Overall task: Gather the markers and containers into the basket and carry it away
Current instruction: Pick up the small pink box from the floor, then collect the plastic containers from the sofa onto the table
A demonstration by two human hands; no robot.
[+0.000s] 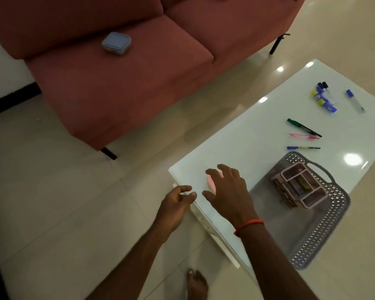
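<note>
Ahead, I see a blue box [117, 43] on the sofa [121, 89], markers [304, 128] beyond the basket [325, 234] on the desk [247, 137]. My right hand [227, 191], fingers spread, hovers over a pink item [211, 182]; my left hand [177, 202] hangs loosely curled at the desk's corner.

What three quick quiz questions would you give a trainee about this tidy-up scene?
1. True or false: the pink organizer sits inside the grey basket.
2. Where does the blue lidded container lie? A) on the table B) on the sofa seat C) on the floor
3. Which hand spreads its fingers over the pink object?

Key: 1 true; 2 B; 3 the right hand.
</note>
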